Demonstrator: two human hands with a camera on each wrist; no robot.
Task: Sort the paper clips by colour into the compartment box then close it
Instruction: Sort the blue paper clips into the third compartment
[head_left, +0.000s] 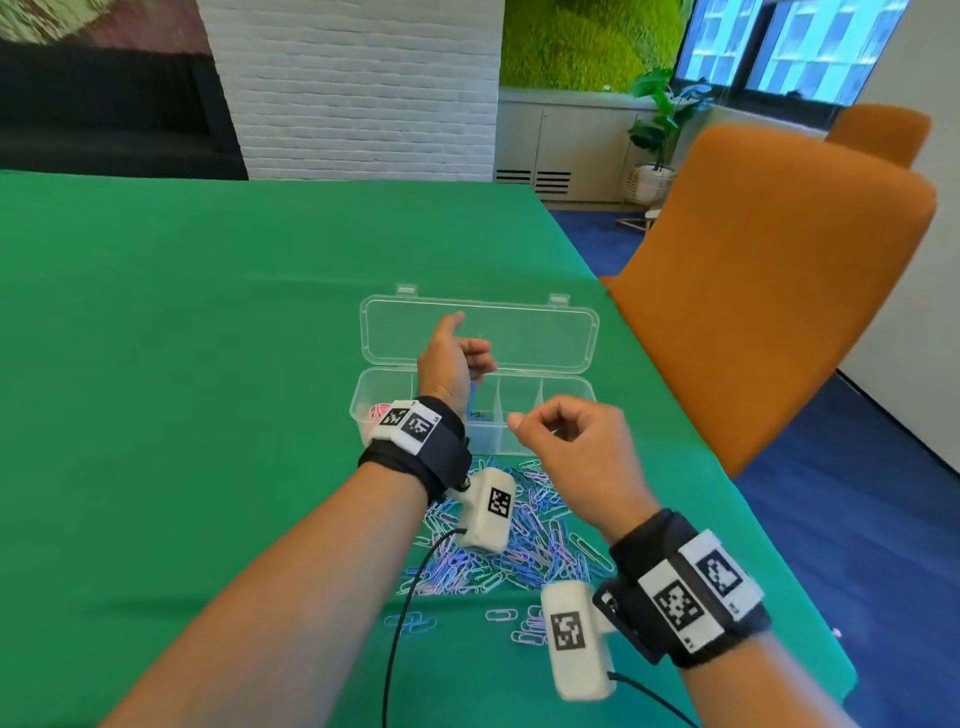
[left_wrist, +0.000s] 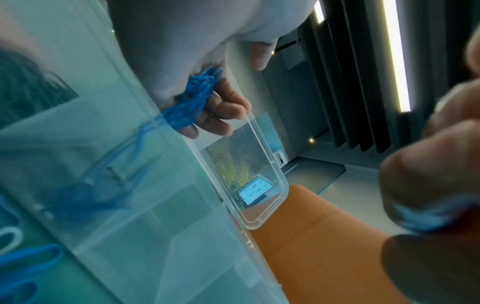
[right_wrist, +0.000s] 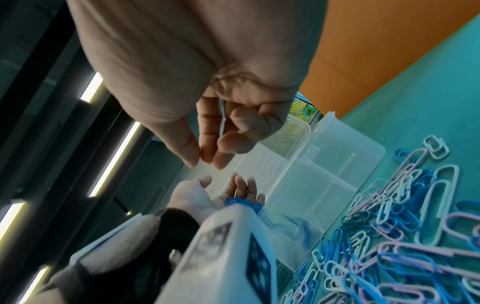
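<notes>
My left grip (head_left: 454, 358) is cupped palm-up around a small bunch of bright blue paper clips (left_wrist: 197, 94), its fingers curled loosely under them, held just above the clear plastic compartment box (head_left: 566, 395) near the centre of the head view. In the left wrist view the blue clips trail from my palm down toward the box wall. My right grip (head_left: 569, 441), lower and to the right of the left one, has its fingers bent inward with thumb and fingertips close together; in the right wrist view a thin pale clip (right_wrist: 222, 117) lies against the curled fingers, though blur keeps me from telling how firmly it is pinched.

The box sits on the green-covered bench (head_left: 182, 338) with its transparent hinged lid (head_left: 535, 332) swung open and lying flat behind it. Dividers split the box into a row of compartments. The leftmost one, at the left end in the head view, holds a few pink clips (head_left: 376, 410), partly hidden by my wrist strap. A compartment under my left hand holds some blue clips.

Below the box in the head view, a loose heap of mixed blue, pink and white paper clips (head_left: 540, 540) spreads over the bench, with a few strays (head_left: 501, 616) lower still. An orange upholstered chair (head_left: 769, 291) stands at the right edge of the bench.
</notes>
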